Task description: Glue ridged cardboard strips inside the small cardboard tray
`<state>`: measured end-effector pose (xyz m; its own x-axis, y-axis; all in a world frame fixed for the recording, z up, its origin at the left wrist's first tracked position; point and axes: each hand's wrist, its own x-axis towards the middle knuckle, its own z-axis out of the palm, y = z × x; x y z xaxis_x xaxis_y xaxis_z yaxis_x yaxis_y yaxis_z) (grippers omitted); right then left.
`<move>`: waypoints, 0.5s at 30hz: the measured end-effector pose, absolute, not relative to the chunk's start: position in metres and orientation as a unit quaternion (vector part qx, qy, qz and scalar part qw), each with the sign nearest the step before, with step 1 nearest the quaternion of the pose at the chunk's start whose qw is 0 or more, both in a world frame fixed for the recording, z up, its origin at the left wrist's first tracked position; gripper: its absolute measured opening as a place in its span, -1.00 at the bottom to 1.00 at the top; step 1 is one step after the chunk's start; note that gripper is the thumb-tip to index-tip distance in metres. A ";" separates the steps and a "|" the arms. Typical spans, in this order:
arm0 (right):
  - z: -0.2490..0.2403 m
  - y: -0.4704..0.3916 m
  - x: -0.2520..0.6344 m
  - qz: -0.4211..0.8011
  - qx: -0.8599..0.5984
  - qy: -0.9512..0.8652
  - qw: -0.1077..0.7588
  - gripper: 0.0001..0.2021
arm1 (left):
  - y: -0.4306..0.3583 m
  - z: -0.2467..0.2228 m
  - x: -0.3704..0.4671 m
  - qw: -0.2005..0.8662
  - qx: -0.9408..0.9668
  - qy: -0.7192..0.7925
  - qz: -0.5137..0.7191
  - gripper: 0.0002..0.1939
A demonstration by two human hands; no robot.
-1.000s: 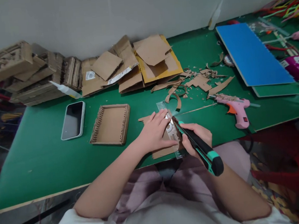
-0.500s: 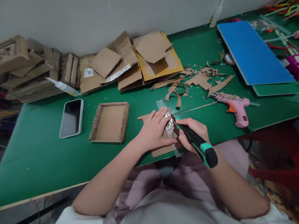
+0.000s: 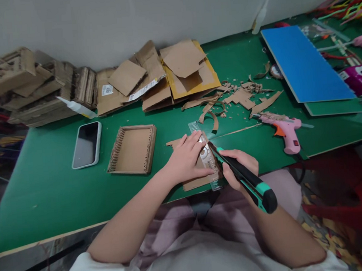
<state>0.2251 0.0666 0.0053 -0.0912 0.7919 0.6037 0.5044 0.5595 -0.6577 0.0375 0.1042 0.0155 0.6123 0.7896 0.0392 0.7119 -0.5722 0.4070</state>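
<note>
My left hand [image 3: 187,158] lies with spread fingers on a clear ruler [image 3: 206,155], pressing it onto a piece of brown cardboard [image 3: 192,184] at the table's front edge. My right hand [image 3: 241,164] is closed around a black and green utility knife [image 3: 250,178]. The knife's blade end is beside the ruler's right edge; its tip is too small to make out. Left of my hands, a shallow cardboard tray [image 3: 135,149] rests on the green table [image 3: 57,195].
A phone [image 3: 87,145] lies at the left. Behind are a glue bottle [image 3: 77,107], stacked cardboard [image 3: 39,92] and folded cardboard [image 3: 151,81]. To the right are scraps [image 3: 242,97], a pink glue gun [image 3: 289,131] and a blue board [image 3: 308,65].
My right hand and the knife have moved a little to the right and toward my body. My left hand stays on the ruler, nearly unmoved.
</note>
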 end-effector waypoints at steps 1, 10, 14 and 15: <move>0.005 0.067 0.225 0.142 -0.446 -0.726 0.504 -0.76 | 0.104 0.016 0.037 0.178 0.880 0.427 0.107 -0.16; 0.008 0.070 0.222 0.090 -0.420 -0.780 0.456 -0.72 | 0.104 0.015 0.038 0.173 0.881 0.427 0.111 -0.20; 0.010 0.074 0.220 0.117 -0.425 -0.775 0.453 -0.70 | 0.103 0.015 0.038 0.166 0.881 0.429 0.107 -0.22; 0.010 0.074 0.221 0.124 -0.427 -0.773 0.452 -0.70 | 0.103 0.015 0.039 0.164 0.881 0.430 0.105 -0.23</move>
